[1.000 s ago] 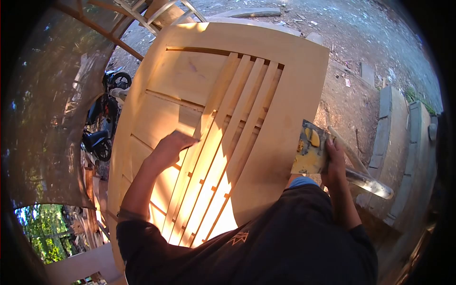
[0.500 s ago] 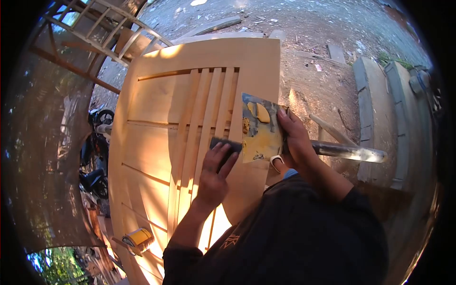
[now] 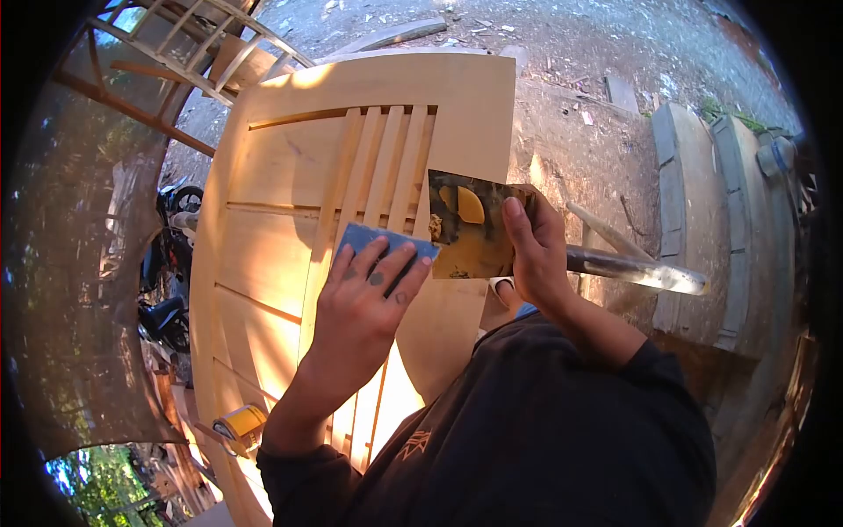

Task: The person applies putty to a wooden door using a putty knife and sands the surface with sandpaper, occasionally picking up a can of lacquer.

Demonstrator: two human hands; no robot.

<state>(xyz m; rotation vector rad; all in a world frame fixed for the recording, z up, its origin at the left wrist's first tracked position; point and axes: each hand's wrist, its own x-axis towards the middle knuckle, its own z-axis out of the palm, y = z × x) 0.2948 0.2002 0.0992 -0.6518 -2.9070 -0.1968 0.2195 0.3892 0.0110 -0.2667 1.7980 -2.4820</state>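
Note:
My left hand point(image 3: 364, 285) grips a flat blue-grey scraper point(image 3: 382, 237), with the fingers spread across its face. The scraper's right corner comes right to the left edge of the flat metal plate point(image 3: 439, 198). My right hand point(image 3: 540, 246) holds that plate by its right side, thumb on top. Yellow-tan putty point(image 3: 474, 250) is smeared over the plate, with a thicker lump near its upper middle. Beneath both hands lies a panelled wooden door point(image 3: 272, 171) with long slats point(image 3: 373, 167) and grooves.
A yellow can point(image 3: 241, 426) stands at the door's lower left. A wooden ladder point(image 3: 206, 48) is at the upper left, and a motorcycle point(image 3: 171, 263) is beyond the door. Long grey concrete-like pieces point(image 3: 672, 202) lie on the right; a pole point(image 3: 637, 268) juts out past my right wrist.
My left hand has turned the scraper so its broad blue face now shows, and moved slightly left and up. The plate has shifted left and tilted a little.

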